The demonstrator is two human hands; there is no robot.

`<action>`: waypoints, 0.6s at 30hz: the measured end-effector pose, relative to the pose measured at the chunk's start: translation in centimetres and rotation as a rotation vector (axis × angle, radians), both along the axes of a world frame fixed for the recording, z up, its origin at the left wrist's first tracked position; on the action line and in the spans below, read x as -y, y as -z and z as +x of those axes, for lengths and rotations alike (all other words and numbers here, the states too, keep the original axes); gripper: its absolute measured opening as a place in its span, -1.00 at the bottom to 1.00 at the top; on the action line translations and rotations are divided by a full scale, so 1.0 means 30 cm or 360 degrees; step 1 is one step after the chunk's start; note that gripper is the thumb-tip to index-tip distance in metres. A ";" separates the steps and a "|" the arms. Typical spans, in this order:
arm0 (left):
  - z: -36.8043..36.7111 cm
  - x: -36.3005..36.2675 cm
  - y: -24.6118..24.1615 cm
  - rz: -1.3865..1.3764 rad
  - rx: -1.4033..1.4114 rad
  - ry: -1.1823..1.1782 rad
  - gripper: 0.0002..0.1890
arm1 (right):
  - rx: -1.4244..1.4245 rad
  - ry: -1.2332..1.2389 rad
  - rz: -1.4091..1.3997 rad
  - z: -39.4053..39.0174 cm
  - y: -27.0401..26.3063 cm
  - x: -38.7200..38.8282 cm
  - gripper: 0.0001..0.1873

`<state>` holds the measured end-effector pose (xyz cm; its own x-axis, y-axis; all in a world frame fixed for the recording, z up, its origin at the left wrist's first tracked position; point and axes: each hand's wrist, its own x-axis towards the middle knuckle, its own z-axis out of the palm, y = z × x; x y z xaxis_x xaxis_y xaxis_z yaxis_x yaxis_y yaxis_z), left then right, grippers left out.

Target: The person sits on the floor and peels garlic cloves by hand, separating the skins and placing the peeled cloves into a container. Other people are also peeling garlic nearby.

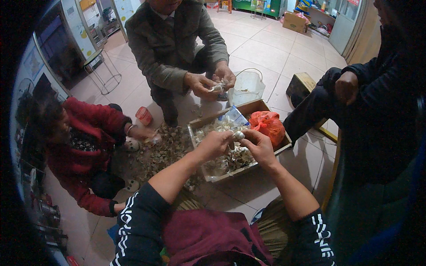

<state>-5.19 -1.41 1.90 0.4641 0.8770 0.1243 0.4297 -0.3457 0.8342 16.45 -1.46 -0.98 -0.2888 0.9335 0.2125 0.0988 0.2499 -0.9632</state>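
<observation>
Between the fingertips of both hands, above a shallow wooden box (pixel 238 173), is a whitish garlic bulb or clove (pixel 238 135). My left hand (pixel 218 143) grips it from the left; my right hand (pixel 259 146) pinches it from the right. Papery garlic skins (pixel 239 158) fill much of the box under my hands. A knotted orange-red plastic bag (pixel 267 128) sits in the box's right part, and a blue-and-white packet (pixel 235 115) leans among the skins at the back. What the orange bag holds cannot be made out.
Left of the box, a heap of garlic pieces and debris (pixel 166 146) covers the floor. Behind stands a translucent bucket (pixel 248 88); a red tub (pixel 143 115) lies further left. People crouch opposite (pixel 176 43) and at left (pixel 90 133); another sits at right (pixel 372 86). A stool (pixel 100 71) stands back left.
</observation>
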 end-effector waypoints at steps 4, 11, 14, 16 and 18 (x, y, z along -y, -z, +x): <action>-0.003 -0.027 0.031 -0.0216 -0.0006 -0.0144 -0.80 | -0.0124 0.0072 -0.0046 0.000 0.003 -0.003 -0.69; 0.011 -0.024 0.033 0.0617 0.0035 -0.0112 -0.47 | -0.0419 -0.0111 -0.0504 0.013 -0.044 -0.005 -0.68; 0.019 -0.002 -0.010 0.0429 0.0244 -0.0028 -0.56 | -0.0428 -0.0131 -0.0615 0.016 -0.063 0.002 -0.69; 0.020 0.011 -0.037 0.0393 0.0135 -0.0014 -0.61 | -0.0352 -0.0136 -0.0581 0.017 -0.071 0.005 -0.70; 0.023 0.019 -0.053 0.0384 0.0075 -0.0024 -0.66 | -0.0295 -0.0155 -0.0544 0.018 -0.075 0.010 -0.70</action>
